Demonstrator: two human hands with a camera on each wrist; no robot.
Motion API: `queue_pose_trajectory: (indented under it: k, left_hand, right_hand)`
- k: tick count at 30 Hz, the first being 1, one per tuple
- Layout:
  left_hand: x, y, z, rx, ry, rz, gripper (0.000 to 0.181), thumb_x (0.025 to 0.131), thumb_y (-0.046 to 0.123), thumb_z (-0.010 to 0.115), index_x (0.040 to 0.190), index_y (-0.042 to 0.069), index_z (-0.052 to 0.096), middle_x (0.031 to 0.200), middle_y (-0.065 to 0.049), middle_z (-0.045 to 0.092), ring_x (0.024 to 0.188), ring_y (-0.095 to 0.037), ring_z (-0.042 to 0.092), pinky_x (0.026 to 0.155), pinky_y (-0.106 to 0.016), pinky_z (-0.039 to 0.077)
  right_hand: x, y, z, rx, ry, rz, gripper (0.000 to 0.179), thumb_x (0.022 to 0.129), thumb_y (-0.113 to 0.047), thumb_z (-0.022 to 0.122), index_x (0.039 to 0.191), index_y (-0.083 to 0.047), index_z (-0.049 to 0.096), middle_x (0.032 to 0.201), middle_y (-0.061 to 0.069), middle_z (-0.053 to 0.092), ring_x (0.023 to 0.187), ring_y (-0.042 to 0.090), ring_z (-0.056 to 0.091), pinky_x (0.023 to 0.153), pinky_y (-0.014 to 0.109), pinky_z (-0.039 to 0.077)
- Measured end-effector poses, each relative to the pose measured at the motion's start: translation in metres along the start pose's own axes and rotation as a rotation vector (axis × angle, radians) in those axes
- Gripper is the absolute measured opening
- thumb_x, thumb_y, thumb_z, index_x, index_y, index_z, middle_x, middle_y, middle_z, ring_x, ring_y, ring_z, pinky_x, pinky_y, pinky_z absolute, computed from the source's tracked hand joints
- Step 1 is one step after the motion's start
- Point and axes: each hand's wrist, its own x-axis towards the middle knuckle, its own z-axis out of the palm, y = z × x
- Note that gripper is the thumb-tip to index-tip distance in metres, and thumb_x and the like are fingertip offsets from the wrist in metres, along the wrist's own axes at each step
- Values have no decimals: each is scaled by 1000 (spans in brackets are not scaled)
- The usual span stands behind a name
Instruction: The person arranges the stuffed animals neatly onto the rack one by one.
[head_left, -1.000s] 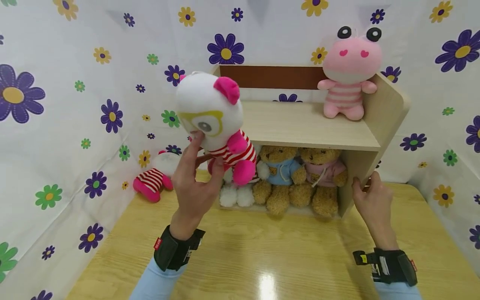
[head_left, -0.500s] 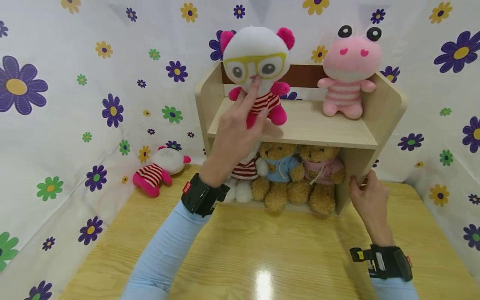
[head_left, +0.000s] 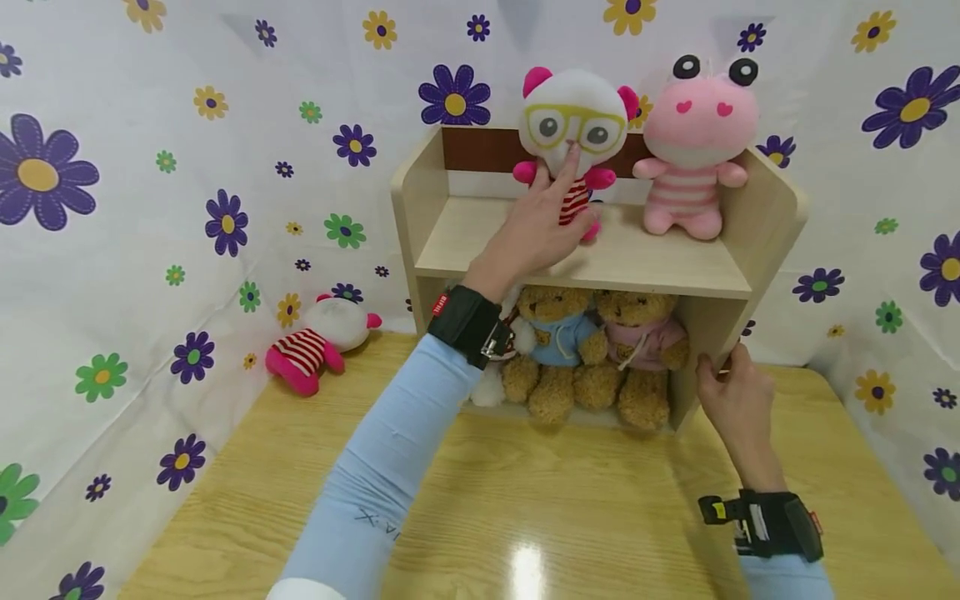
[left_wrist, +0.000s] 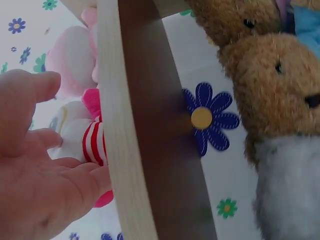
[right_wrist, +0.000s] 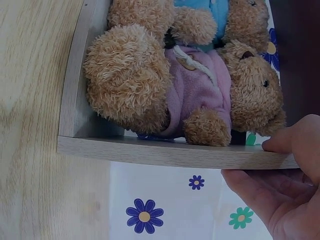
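Note:
A white plush panda (head_left: 573,96) with yellow glasses, pink ears and a red-striped body is upright over the upper board of a small wooden shelf (head_left: 652,262). My left hand (head_left: 536,233) holds it from the front, index finger at its nose, covering part of the body. Whether its feet bear on the board cannot be told. To its right sits a pink plush hippo (head_left: 701,125). At the shelf's right side panel (right_wrist: 175,152), my right hand (head_left: 738,417) pinches the edge between thumb and fingers; the right wrist view shows the thumb inside.
In the lower compartment sit a bear in blue (head_left: 558,342), a bear in a pink hoodie (head_left: 641,346) and a partly hidden white plush (head_left: 487,387). Another striped plush panda (head_left: 318,342) lies on the table (head_left: 465,500) at left. Flowered cloth (head_left: 247,150) hangs behind.
My left hand has carried the panda up and right from the shelf's left front to above the upper board, turning its face forward. My right hand has stayed on the side panel.

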Motion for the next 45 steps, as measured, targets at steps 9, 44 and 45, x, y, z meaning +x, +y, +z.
queue_pose_trajectory:
  k: [9, 44, 45]
  left_hand:
    - [11, 17, 6, -28, -74, 7, 85, 103, 54, 47, 162, 37, -12, 167, -14, -30, 162, -27, 3, 130, -38, 19]
    - [9, 0, 16, 92, -97, 88, 71, 105, 36, 53, 164, 11, 22, 174, -12, 10, 159, -27, 20, 129, -36, 23]
    - [9, 0, 16, 90, -94, 88, 71, 105, 37, 53, 164, 10, 22, 174, -11, 10, 159, -27, 20, 128, -36, 23]
  right_hand:
    - [3, 1, 1, -7, -6, 9, 21, 93, -6, 64, 97, 15, 60, 77, 35, 67, 65, 50, 70, 47, 47, 56]
    - [-6, 1, 2, 6, -5, -5, 19, 93, -4, 65, 88, 13, 57, 74, 37, 67, 61, 50, 68, 47, 1, 25]
    - [-6, 1, 2, 4, -2, -8, 19, 93, -4, 65, 88, 13, 57, 74, 37, 67, 60, 50, 68, 47, 1, 26]
